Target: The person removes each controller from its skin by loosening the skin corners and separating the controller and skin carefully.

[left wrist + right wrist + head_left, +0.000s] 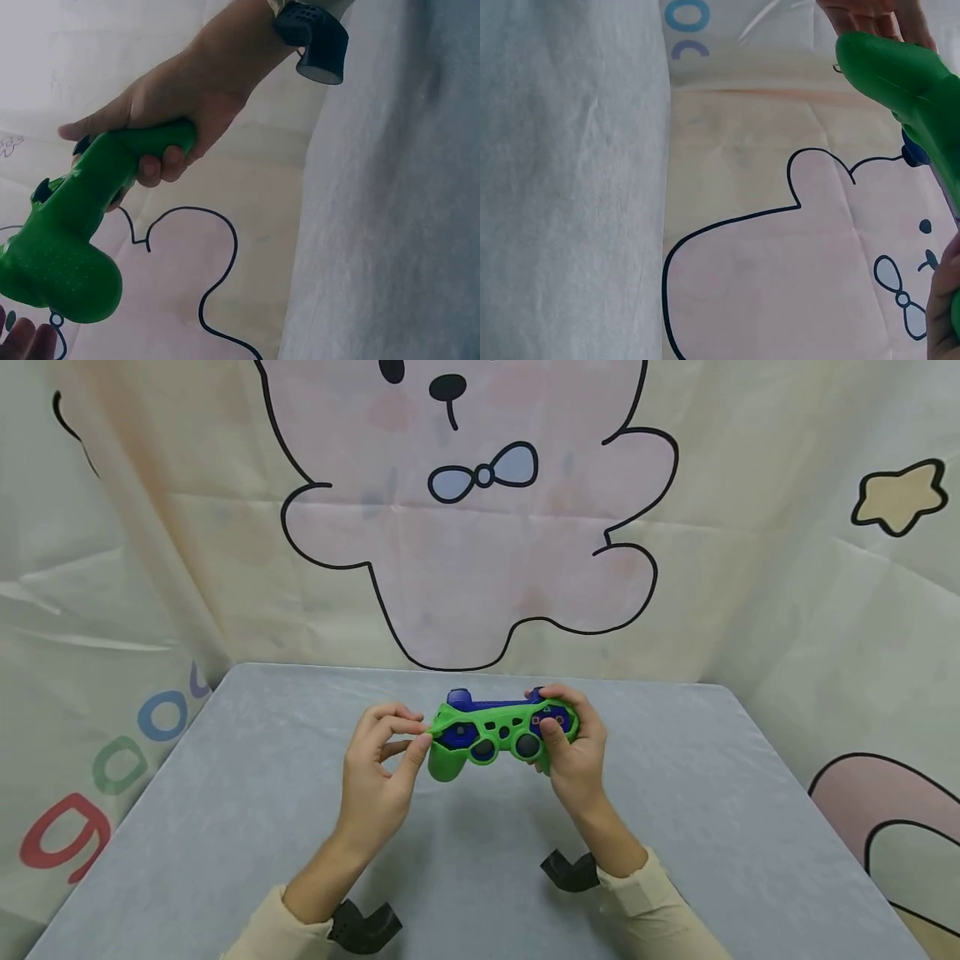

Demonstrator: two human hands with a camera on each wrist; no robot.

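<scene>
A blue game controller [495, 704] in a green silicone cover [447, 766] is held up above the table, its buttons and thumbsticks facing the head camera. My left hand [375, 772] pinches the cover's left edge between thumb and fingertips, pulling out a bit of green there. My right hand [581, 764] grips the right handle, thumb on the front by the buttons. From the left wrist, the cover's dotted left handle [71, 277] shows near my left fingertips [34, 341]. In the right wrist view the covered controller [900, 71] is cut off by the frame edge.
A grey-blue cloth covers the table [480, 877]. Behind it hangs a curtain [480, 568] with a printed bear, and more printed curtains stand at both sides. Black camera mounts [366, 928] sit on both wrists.
</scene>
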